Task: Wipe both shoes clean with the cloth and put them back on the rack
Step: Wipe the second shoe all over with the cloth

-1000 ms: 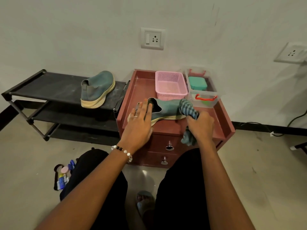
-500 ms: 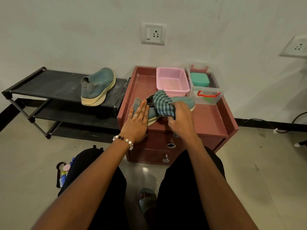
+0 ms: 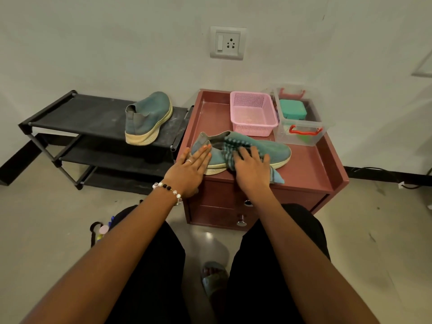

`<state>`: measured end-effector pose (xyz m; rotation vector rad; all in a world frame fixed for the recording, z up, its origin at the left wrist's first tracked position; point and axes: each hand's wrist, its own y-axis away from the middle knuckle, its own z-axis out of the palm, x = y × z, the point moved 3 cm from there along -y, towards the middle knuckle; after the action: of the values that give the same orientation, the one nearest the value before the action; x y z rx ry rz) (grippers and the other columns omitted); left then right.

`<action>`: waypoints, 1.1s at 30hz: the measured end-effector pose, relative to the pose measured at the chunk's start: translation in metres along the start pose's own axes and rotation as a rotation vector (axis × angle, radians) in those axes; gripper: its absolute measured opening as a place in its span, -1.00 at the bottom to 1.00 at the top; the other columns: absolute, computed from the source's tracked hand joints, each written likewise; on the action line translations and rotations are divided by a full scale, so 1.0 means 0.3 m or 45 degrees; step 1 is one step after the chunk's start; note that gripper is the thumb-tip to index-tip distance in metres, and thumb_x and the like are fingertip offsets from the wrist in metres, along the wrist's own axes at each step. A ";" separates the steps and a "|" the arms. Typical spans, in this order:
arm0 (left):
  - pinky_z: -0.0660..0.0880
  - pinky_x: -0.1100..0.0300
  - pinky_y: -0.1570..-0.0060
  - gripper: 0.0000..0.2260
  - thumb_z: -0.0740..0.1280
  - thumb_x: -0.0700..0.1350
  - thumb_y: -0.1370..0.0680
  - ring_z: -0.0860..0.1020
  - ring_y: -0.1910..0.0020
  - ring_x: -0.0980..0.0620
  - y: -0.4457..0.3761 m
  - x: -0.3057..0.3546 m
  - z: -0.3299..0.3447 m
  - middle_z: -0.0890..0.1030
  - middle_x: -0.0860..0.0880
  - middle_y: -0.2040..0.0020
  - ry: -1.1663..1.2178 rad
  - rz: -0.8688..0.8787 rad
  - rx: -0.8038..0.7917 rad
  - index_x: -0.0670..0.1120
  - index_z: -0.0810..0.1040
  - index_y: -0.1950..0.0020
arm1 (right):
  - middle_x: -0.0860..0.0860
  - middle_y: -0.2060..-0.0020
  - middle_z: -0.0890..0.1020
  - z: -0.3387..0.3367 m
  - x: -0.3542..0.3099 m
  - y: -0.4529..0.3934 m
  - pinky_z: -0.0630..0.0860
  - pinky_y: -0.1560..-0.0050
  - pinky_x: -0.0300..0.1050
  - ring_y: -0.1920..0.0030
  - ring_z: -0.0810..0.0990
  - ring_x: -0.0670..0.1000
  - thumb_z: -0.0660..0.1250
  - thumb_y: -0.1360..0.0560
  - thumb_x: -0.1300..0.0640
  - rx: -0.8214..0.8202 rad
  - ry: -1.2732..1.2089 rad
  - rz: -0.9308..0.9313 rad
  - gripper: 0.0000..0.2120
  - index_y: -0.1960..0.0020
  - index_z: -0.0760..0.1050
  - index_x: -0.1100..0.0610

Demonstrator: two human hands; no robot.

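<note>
1. Pale wall (image 3: pixel 117 43) and grey floor (image 3: pixel 46 218) frame the scene; a low red cabinet (image 3: pixel 311 169) with a raised rim serves as the counter, and a black rack (image 3: pixel 81 113) stands just beside it to the left.
2. Task items: one teal shoe (image 3: pixel 268 148) lies on its side on the counter, toe to the right. Its twin, the second shoe (image 3: pixel 149 115), stands upright on the top shelf of the rack.
3. Grip, left: the left hand (image 3: pixel 189 171) lies flat with straight fingers pressing the heel end of the counter shoe, steadying it; nothing is clasped.
4. Grip, right: the right hand (image 3: pixel 250 169) presses a striped cloth (image 3: pixel 230 148) against the middle of the same shoe, fingers spread and fairly straight; one corner of the cloth hangs over the counter's front edge.
5. Step in hand, by judgement: wiping of the first shoe is under way. Whether the second shoe is already cleaned cannot be told.
6. Next move, by judgement: carry the strokes on toward the toe and sole, with the left hand holding firm, then turn the shoe to reach its other side.
7. Edges and room: the shoe sits near the front edge, where a hard stroke could push it off. A pink basket (image 3: pixel 252 113) and a clear box (image 3: pixel 299 122) fill the back of the counter, just beside the shoe. Open counter lies to the right, and the rack shelf has free space left of the second shoe.
</note>
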<state>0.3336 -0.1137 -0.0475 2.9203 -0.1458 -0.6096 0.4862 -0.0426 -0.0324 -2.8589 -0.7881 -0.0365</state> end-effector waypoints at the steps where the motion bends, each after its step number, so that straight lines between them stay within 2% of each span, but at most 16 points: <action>1: -0.18 -0.17 -0.49 -0.19 0.22 0.02 -0.58 -0.38 -0.49 -0.07 0.009 -0.005 0.003 -0.45 -0.14 -0.46 -0.007 -0.019 0.031 -0.22 -0.32 -0.52 | 0.03 -0.38 0.35 0.006 0.008 -0.001 0.19 -0.28 0.18 -0.42 0.18 0.15 0.16 -0.53 0.25 -0.003 0.008 0.054 -0.59 -0.37 0.36 0.10; 4: -0.17 -0.14 -0.50 -0.28 0.16 -0.09 -0.61 -0.36 -0.50 -0.10 0.010 -0.013 0.006 -0.45 -0.13 -0.45 0.039 -0.022 0.062 -0.22 -0.31 -0.52 | 0.04 -0.36 0.39 0.022 0.009 -0.003 0.17 -0.32 0.18 -0.42 0.19 0.12 0.24 -0.50 0.19 -0.059 -0.030 0.112 -0.59 -0.35 0.36 0.13; 6: -0.17 -0.07 -0.50 -0.19 0.24 -0.05 -0.58 -0.34 -0.50 -0.13 -0.004 -0.006 0.009 -0.38 -0.19 -0.50 0.115 0.001 0.020 -0.25 -0.29 -0.53 | 0.04 -0.37 0.39 0.032 -0.008 -0.008 0.14 -0.35 0.17 -0.45 0.18 0.11 0.28 -0.46 0.14 -0.072 -0.121 0.097 -0.55 -0.34 0.36 0.14; 8: -0.19 -0.03 -0.48 -0.08 0.33 0.04 -0.53 -0.34 -0.51 -0.14 -0.017 0.001 0.009 -0.35 -0.22 -0.51 0.165 0.013 -0.040 -0.27 -0.30 -0.52 | 0.02 -0.37 0.41 0.023 -0.036 -0.011 0.11 -0.39 0.15 -0.45 0.20 0.07 0.26 -0.43 0.17 -0.037 -0.302 0.073 -0.54 -0.33 0.37 0.12; 10: -0.20 -0.03 -0.48 -0.02 0.37 0.08 -0.49 -0.33 -0.51 -0.14 -0.022 -0.001 0.009 -0.35 -0.22 -0.51 0.175 0.018 -0.083 -0.28 -0.30 -0.52 | 0.01 -0.43 0.34 0.016 -0.074 -0.010 0.04 -0.42 0.10 -0.48 0.18 -0.01 0.22 -0.44 0.20 -0.057 -0.455 -0.032 -0.48 -0.40 0.30 0.09; 13: -0.20 -0.06 -0.48 -0.02 0.38 0.09 -0.47 -0.33 -0.51 -0.11 -0.021 -0.004 0.006 -0.33 -0.23 -0.52 0.158 0.022 -0.120 -0.27 -0.27 -0.52 | -0.08 -0.51 0.18 0.009 -0.100 0.000 -0.12 -0.45 0.10 -0.51 0.07 -0.11 0.20 -0.47 0.21 -0.187 -0.369 -0.245 -0.37 -0.51 0.15 0.02; 16: -0.18 -0.14 -0.49 -0.01 0.37 0.12 -0.48 -0.34 -0.51 -0.09 -0.019 0.002 0.006 -0.33 -0.19 -0.53 0.152 -0.004 -0.130 -0.26 -0.29 -0.53 | -0.15 -0.48 0.25 0.006 -0.030 0.006 -0.28 -0.42 0.29 -0.49 0.12 -0.13 0.20 -0.46 0.23 -0.180 -0.235 -0.137 -0.37 -0.50 0.18 -0.05; 18: -0.17 -0.19 -0.48 0.01 0.36 0.13 -0.48 -0.35 -0.51 -0.07 -0.018 0.004 0.008 -0.35 -0.18 -0.53 0.172 -0.018 -0.139 -0.25 -0.32 -0.52 | -0.10 -0.40 0.37 0.005 0.006 0.014 -0.29 -0.39 0.38 -0.47 0.20 -0.06 0.22 -0.47 0.21 -0.140 -0.150 0.017 -0.44 -0.45 0.26 0.01; 21: -0.18 -0.22 -0.47 0.04 0.38 0.12 -0.45 -0.36 -0.50 -0.08 -0.014 0.011 0.011 -0.37 -0.18 -0.52 0.168 -0.034 -0.154 -0.24 -0.36 -0.51 | 0.10 -0.37 0.39 0.012 -0.025 0.014 -0.25 -0.42 0.31 -0.46 0.21 0.10 0.24 -0.47 0.15 -0.198 -0.049 0.094 -0.44 -0.44 0.24 0.21; 24: -0.26 -0.29 -0.43 0.07 0.40 0.12 -0.42 -0.39 -0.49 -0.08 -0.009 0.017 0.013 -0.40 -0.18 -0.51 0.138 -0.081 -0.177 -0.23 -0.38 -0.50 | 0.25 -0.40 0.30 0.028 -0.105 -0.017 -0.02 -0.51 0.11 -0.45 0.18 0.20 0.23 -0.44 0.17 -0.216 -0.159 -0.098 -0.37 -0.46 0.16 0.34; 26: -0.34 -0.33 -0.35 0.06 0.39 0.13 -0.41 -0.43 -0.47 -0.08 -0.004 0.022 0.013 -0.41 -0.18 -0.50 0.095 -0.099 -0.211 -0.21 -0.35 -0.51 | 0.22 -0.44 0.26 0.027 -0.138 -0.023 -0.02 -0.51 0.02 -0.48 0.15 0.17 0.21 -0.43 0.26 -0.244 -0.378 -0.256 -0.36 -0.48 0.14 0.31; 28: -0.35 -0.37 -0.30 0.07 0.39 0.18 -0.41 -0.44 -0.47 -0.07 0.000 0.025 0.013 -0.42 -0.17 -0.50 0.066 -0.116 -0.218 -0.20 -0.34 -0.52 | 0.14 -0.49 0.22 0.012 -0.120 -0.018 -0.10 -0.52 0.03 -0.51 0.11 0.09 0.20 -0.43 0.31 -0.275 -0.437 -0.313 -0.34 -0.51 0.12 0.23; 31: -0.33 -0.41 -0.31 0.16 0.41 0.24 -0.37 -0.44 -0.47 -0.05 0.000 0.027 0.014 -0.45 -0.13 -0.49 0.091 -0.153 -0.198 -0.19 -0.42 -0.49 | -0.02 -0.45 0.32 0.000 -0.038 -0.004 -0.27 -0.46 0.23 -0.49 0.17 -0.03 0.20 -0.45 0.29 -0.241 -0.332 -0.095 -0.39 -0.48 0.23 0.06; 33: -0.32 -0.42 -0.33 0.18 0.42 0.26 -0.36 -0.44 -0.47 -0.04 -0.002 0.029 0.014 -0.47 -0.12 -0.49 0.109 -0.169 -0.188 -0.19 -0.44 -0.48 | 0.00 -0.35 0.43 -0.006 -0.013 0.005 -0.28 -0.42 0.33 -0.44 0.26 0.01 0.20 -0.47 0.24 -0.180 -0.230 0.058 -0.51 -0.40 0.33 0.09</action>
<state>0.3399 -0.1149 -0.0549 2.8222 0.1002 -0.4898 0.4837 -0.0462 -0.0313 -3.0461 -0.7822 0.1819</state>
